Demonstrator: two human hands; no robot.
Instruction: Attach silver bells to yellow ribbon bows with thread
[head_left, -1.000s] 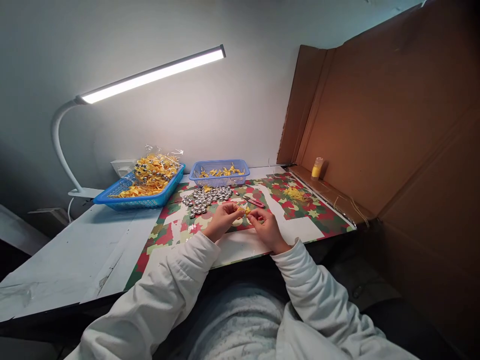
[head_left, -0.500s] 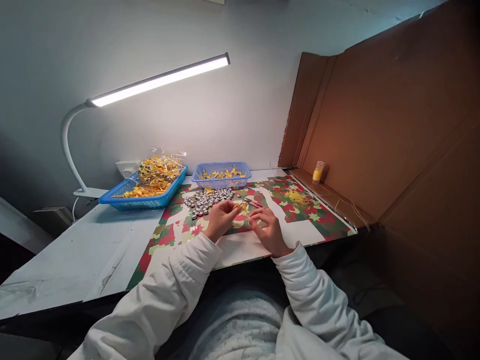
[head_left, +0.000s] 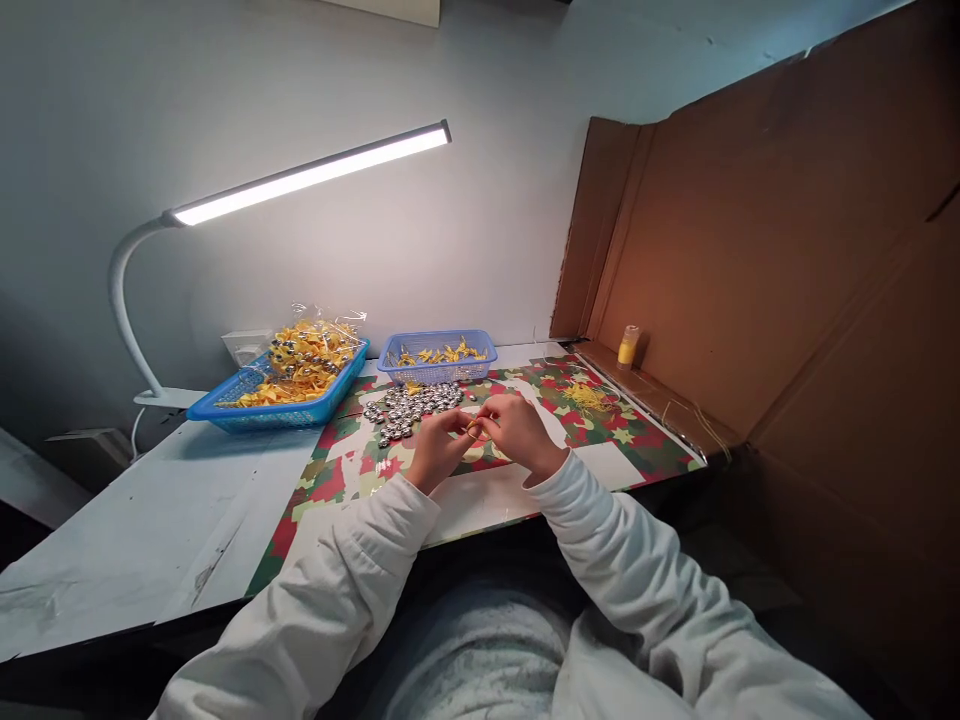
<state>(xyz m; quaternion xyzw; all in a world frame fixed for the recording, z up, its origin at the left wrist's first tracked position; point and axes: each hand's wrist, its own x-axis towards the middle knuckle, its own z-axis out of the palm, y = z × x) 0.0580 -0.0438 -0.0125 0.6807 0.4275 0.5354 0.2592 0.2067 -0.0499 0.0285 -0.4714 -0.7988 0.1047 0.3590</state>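
Just in front of the silver beads, my left hand [head_left: 439, 447] pinches a small yellow piece [head_left: 475, 429], mostly hidden by the fingers. It resembles the yellow ribbon-like pieces in the baskets. My right hand [head_left: 521, 433] is closed against the same piece, its fingertips meeting those of the left. Beyond my left hand lies a heap of shiny silver beads [head_left: 412, 405], round like small bells, with a yellow bit on top. Right of my hands, thin yellow strings [head_left: 587, 396] lie in a loose tangle on the camouflage-patterned sheet [head_left: 630, 440].
A blue basket [head_left: 259, 415] heaped with yellow pieces and silver beads stands back left. A smaller blue basket [head_left: 439, 371] with yellow pieces is behind the beads. A lamp [head_left: 315, 172] reaches overhead. Tall cardboard [head_left: 765, 230] walls the right, beside a small yellow bottle [head_left: 628, 346].
My right hand has moved left and up to meet my left hand, its fingers closing at the yellow piece. The view has shifted slightly.
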